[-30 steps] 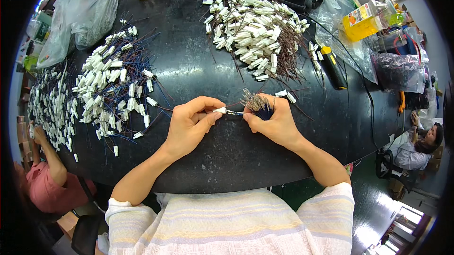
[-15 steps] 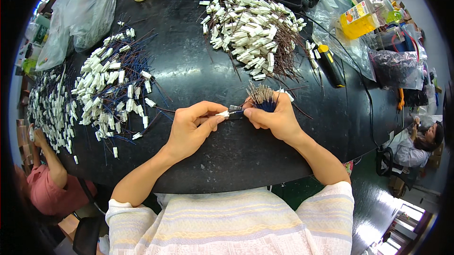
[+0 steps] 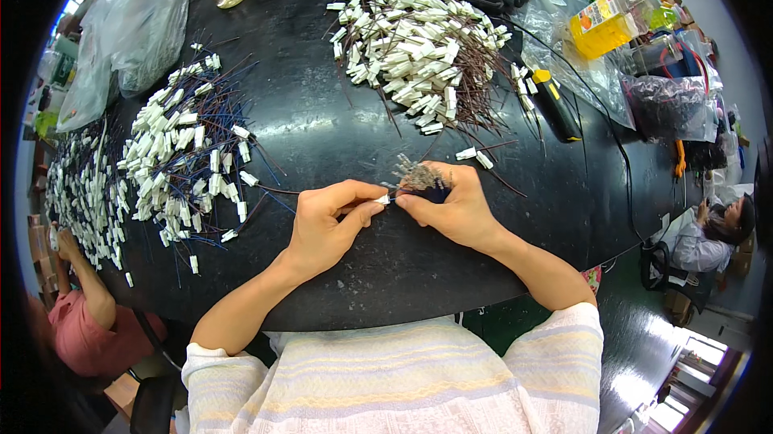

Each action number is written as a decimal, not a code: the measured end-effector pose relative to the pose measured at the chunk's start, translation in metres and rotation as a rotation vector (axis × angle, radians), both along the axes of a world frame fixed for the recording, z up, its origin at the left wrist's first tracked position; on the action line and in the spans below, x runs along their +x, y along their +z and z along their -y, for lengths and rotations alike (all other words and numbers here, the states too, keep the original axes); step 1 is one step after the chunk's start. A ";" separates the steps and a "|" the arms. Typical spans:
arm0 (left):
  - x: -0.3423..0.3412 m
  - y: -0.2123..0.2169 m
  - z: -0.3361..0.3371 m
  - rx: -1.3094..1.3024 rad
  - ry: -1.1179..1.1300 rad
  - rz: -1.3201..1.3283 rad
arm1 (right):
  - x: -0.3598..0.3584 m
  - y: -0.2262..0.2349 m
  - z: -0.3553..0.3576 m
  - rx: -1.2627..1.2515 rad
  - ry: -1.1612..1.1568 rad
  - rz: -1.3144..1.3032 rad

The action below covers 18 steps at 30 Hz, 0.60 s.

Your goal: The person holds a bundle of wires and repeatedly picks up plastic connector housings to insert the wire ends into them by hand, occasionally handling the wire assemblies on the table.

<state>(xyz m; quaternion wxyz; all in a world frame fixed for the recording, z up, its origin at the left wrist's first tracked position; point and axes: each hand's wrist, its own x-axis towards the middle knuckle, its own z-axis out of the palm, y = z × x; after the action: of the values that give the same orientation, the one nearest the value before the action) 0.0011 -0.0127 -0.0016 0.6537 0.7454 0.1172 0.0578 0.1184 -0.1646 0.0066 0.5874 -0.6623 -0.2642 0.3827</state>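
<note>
Between the thumb and forefinger of my left hand [image 3: 334,221] sits a small white connector [image 3: 382,200]; a dark wire trails leftward from behind that hand. My right hand [image 3: 455,207] is closed round a bundle of blue wires [image 3: 435,189] with metal-tipped ends [image 3: 420,174], which look smeared by motion. Its thumb and fingertip pinch close against the connector, the two hands almost touching. Whether a wire sits inside the connector is too small to tell. Both hands are just above the black table, near its front edge.
A pile of white connectors with brown wires [image 3: 419,55] lies beyond my hands, another with blue wires [image 3: 173,144] to the left. At the right are a yellow-and-black cutter [image 3: 555,108], a black cable and an orange drink bottle [image 3: 597,29]. Other people sit at both sides.
My right hand has moved slightly left, closing the gap to my left hand and the connector. The wire bundle has shifted with it. The whole view has shifted a little.
</note>
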 end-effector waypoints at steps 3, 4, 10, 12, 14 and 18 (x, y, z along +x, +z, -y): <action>-0.001 -0.002 0.002 0.074 0.016 0.009 | -0.001 -0.004 -0.002 0.050 0.009 0.130; 0.000 0.001 0.001 0.072 0.000 0.014 | -0.002 -0.003 -0.001 0.046 -0.007 0.134; 0.037 0.017 -0.026 -0.016 -0.009 0.147 | -0.006 -0.009 0.005 0.420 0.086 0.319; 0.072 0.022 -0.022 0.662 -0.235 0.527 | -0.008 0.001 0.013 0.344 0.227 0.347; 0.098 0.026 0.006 0.785 -0.357 0.663 | -0.015 -0.006 0.012 0.456 0.247 0.364; 0.127 -0.001 0.032 0.978 -0.548 0.808 | -0.022 0.002 0.012 0.417 0.303 0.239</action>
<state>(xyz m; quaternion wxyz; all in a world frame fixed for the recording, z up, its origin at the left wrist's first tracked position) 0.1285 -0.0443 -0.0029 0.2259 0.8773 -0.3677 0.2099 0.0968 -0.1766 0.0083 0.6119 -0.5205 -0.5005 0.3228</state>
